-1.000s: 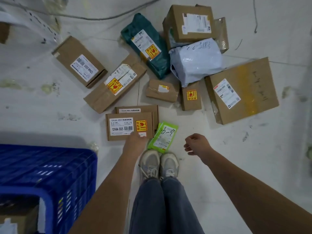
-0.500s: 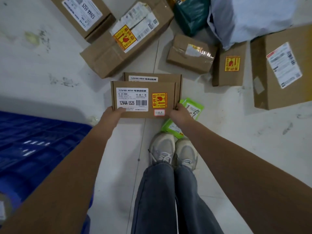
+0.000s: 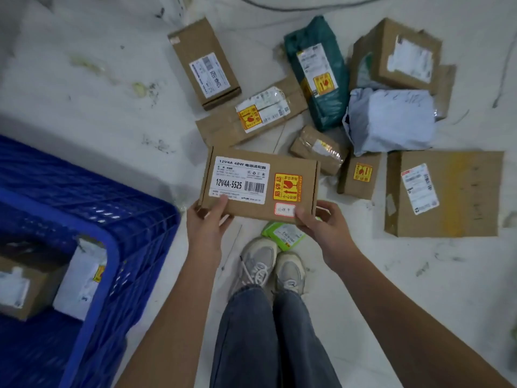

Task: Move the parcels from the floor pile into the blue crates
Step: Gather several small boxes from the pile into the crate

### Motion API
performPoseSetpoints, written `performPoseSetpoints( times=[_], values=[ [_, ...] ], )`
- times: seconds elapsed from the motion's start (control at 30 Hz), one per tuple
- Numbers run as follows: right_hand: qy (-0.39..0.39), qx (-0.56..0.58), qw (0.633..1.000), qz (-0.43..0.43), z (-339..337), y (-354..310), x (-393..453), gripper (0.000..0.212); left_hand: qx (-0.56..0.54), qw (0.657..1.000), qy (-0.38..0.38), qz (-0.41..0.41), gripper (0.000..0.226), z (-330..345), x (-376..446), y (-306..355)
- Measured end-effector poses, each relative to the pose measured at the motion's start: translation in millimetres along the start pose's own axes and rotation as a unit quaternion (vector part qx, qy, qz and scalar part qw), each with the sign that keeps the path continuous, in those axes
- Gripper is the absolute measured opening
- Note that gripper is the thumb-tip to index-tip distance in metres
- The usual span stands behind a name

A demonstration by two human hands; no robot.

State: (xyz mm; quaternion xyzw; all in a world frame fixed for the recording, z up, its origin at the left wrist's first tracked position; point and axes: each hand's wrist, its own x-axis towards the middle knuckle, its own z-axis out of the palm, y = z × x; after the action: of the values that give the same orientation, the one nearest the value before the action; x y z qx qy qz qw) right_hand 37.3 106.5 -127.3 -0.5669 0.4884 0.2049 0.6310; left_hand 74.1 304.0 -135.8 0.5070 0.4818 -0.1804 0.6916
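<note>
Two hands share the grip: left hand [image 3: 208,219] and right hand [image 3: 321,224] pinch the near corners of the flat cardboard box [image 3: 260,184], held above the floor beside the blue crate [image 3: 112,247]. It looks light and stiff; its fragile sticker suggests supporting both ends.

Matt cardboard box [image 3: 260,184], plastic crate [image 3: 112,245]

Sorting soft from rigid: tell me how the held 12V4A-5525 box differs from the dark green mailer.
The 12V4A-5525 box is rigid brown cardboard; the dark green mailer is a soft, wrinkled bag. The box is lifted, gripped by the left hand and right hand; the mailer lies on the floor. Both carry yellow-and-red stickers.
</note>
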Motion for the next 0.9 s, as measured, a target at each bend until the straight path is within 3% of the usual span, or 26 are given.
performPoseSetpoints(
  times=[0.1, 0.27, 0.37, 0.43, 0.53, 0.67, 0.77, 0.9],
  values=[
    [-0.033, -0.018, 0.999, -0.024, -2, -18, -44, 0.061, -0.069, 0.997, -0.020, -0.001, 0.058, 2, -41, 15],
    [-0.073, -0.010, 0.996, -0.046, 0, -47, -102, 0.050, -0.115, 0.993, -0.002, 0.032, 0.060, -25, -99, 55],
    [-0.136, -0.063, 0.987, -0.065, 14, -69, -134, 0.060, -0.079, 0.995, 0.022, 0.048, 0.049, -65, -124, 83],
    [-0.168, -0.106, 0.976, -0.086, 33, -81, -152, 0.053, -0.018, 0.998, 0.015, 0.059, 0.036, -97, -137, 99],
    [-0.203, -0.171, 0.957, -0.116, 74, -89, -169, 0.046, 0.093, 0.992, 0.038, 0.073, 0.036, -151, -144, 117],
    [-0.245, -0.269, 0.917, -0.162, 153, -85, -187, 0.058, 0.105, 0.988, 0.083, 0.076, 0.018, -227, -137, 125],
    [-0.265, -0.350, 0.871, -0.218, 222, -70, -194, 0.049, 0.070, 0.987, 0.124, 0.077, 0.007, -275, -123, 124],
    [-0.286, -0.442, 0.807, -0.268, 313, -42, -198, 0.038, -0.007, 0.986, 0.159, 0.057, 0.030, -332, -96, 126]
  ],
)
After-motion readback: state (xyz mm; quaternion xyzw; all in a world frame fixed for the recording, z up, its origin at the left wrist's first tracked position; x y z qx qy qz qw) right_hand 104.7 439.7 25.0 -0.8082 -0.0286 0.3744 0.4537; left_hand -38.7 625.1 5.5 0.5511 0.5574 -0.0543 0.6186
